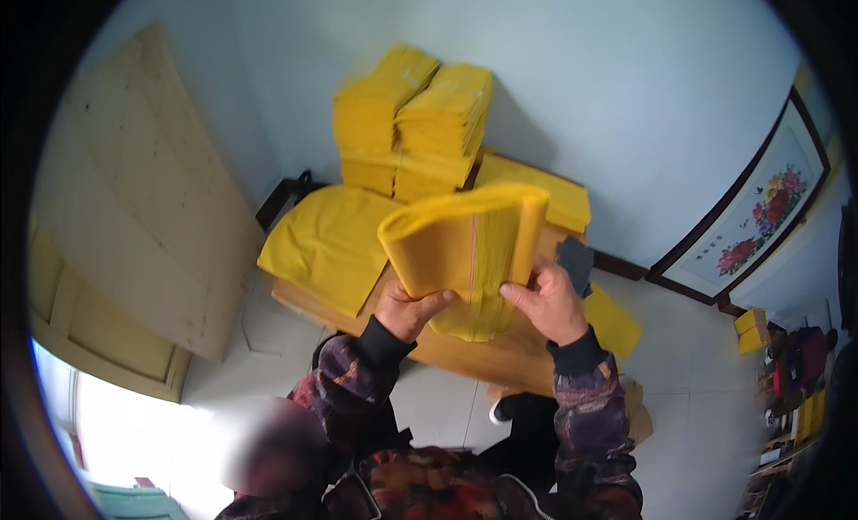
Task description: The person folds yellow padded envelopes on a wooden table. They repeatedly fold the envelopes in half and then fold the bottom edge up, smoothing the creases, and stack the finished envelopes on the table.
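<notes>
A thick, folded bundle of yellow sheets (447,252) is held up above the wooden table (465,355). Many thin layers show along its middle, with one pink line among them; whether it is cloth or another soft sheet I cannot tell. My left hand (413,312) grips its lower left part, thumb on the near face. On the lower right, my right hand (552,307) pinches it the same way, and the fingers behind are mostly hidden. Left of the bundle, a loose yellow sheet (326,238) lies spread over the table.
Tall stacks of folded yellow sheets (442,118) stand against the wall, with a lower yellow pile (545,194) beside them. A dark grey cloth (576,262) lies at the table's right. Wooden boards (143,180) lean on the left; a framed flower picture (751,207) stands right.
</notes>
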`<state>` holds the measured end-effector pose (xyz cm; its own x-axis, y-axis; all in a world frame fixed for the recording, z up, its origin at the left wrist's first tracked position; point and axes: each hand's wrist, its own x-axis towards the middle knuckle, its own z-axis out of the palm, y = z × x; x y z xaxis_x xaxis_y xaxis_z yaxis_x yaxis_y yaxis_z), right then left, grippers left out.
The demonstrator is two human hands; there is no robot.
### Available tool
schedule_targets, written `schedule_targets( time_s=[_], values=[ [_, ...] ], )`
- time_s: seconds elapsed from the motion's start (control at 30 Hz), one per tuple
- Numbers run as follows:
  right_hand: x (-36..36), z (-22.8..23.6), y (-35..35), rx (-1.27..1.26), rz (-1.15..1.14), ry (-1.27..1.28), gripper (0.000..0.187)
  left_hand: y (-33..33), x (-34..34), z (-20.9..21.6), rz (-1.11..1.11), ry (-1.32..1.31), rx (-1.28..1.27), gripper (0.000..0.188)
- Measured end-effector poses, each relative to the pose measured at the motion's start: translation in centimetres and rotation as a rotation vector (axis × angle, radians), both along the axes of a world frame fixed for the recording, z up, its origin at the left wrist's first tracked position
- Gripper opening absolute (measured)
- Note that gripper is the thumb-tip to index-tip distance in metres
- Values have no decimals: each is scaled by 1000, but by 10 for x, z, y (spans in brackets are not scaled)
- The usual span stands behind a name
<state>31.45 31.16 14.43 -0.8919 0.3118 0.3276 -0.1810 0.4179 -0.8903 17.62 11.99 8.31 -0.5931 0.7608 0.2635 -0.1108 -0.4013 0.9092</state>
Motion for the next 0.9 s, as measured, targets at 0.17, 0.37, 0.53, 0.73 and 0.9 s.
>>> schedule_targets(
  time_s=[0.17, 0.37, 0.53, 0.73, 0.9],
  values=[
    [1, -3, -4, -32, 41, 0, 32, 15, -6, 18, -71, 121, -22, 31],
    [4, -43, 6, 8, 41, -66, 31, 16, -7, -10, 7, 167, -120, 31],
    [-1, -41, 2, -183, 59, -51, 25, 24, -10, -2, 2, 119, -117, 26],
    [-2, -16, 0, -55, -17, -68, 19, 29, -19, 31, -36, -15, -35, 18],
    [-3, -3, -3, -59, -17, -33, 19, 26, -18, 45, -67, -65, -57, 20]
  ],
)
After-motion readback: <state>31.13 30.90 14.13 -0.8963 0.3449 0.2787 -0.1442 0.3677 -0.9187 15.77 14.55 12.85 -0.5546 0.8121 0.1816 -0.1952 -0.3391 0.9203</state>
